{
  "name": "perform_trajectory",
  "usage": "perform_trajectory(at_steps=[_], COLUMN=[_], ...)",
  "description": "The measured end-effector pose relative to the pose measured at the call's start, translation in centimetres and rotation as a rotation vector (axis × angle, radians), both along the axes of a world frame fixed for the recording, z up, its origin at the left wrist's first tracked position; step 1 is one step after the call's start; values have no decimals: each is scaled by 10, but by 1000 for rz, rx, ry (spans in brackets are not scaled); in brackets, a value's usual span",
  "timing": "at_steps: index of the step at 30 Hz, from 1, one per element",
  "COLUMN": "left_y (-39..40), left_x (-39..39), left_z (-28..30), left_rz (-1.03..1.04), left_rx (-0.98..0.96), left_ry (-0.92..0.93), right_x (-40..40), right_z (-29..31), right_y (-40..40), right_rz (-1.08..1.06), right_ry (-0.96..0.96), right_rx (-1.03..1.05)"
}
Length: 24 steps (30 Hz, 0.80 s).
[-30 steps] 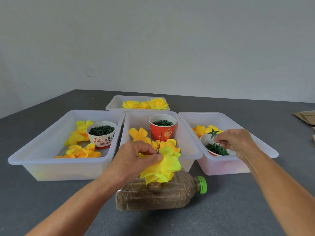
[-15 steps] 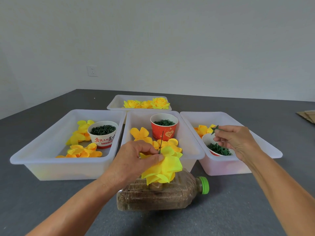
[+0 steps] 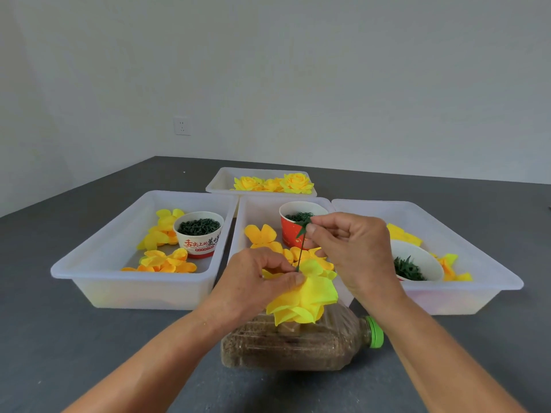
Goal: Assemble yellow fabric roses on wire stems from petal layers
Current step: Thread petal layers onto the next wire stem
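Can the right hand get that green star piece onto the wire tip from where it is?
Probably yes. The right hand pinches the green star piece right at the top of the wire, which stands bare above the yellow flower held by the left hand.

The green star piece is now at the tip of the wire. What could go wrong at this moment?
1. The wire stem is thin; the right hand pinching the green star piece may miss its tip or bend it.
2. The left hand grips the yellow petal layers only at one side, so pushing down could shift them.
3. The bottle lies on its side underneath and might roll.
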<state>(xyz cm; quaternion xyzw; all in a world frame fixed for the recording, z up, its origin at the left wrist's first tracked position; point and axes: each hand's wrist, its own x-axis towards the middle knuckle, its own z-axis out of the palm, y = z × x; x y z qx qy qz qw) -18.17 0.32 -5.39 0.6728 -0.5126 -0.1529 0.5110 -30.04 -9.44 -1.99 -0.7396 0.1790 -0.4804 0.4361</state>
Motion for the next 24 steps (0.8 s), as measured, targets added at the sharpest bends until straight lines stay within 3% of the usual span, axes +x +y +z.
perform_trajectory(at_steps=[17,21,24], left_y=[0,1,3], left_x=[2,2,2], left_z=[-3,-2,-1], left_rz=[-26,-37,-42], left_rx=[-17,-21,-18], left_ry=[-7,-7,-11], right_x=[-6,-7,-8], right_z=[-10,-15,-18], right_y=[5,4,2], right_rz=[56,-30,-137], right_ry=[-39,-63,-88], right_rx=[-137,-317,-588])
